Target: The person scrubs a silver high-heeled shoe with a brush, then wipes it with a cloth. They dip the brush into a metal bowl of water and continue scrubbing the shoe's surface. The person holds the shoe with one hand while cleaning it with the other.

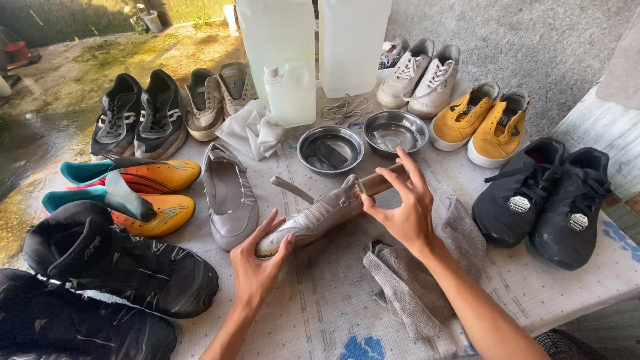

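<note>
a table [320,293] with a pale dotted cloth stands on wet, sunlit ground [60,100]. right of the table runs a grey concrete floor [533,40] in shade.

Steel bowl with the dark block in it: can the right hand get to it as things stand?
Probably not straight away. The right hand is wrapped around a wooden handle pushed into the grey shoe. The bowl lies just beyond, open-topped, nothing between.

Both hands [333,243] raised, fingers curled.
</note>
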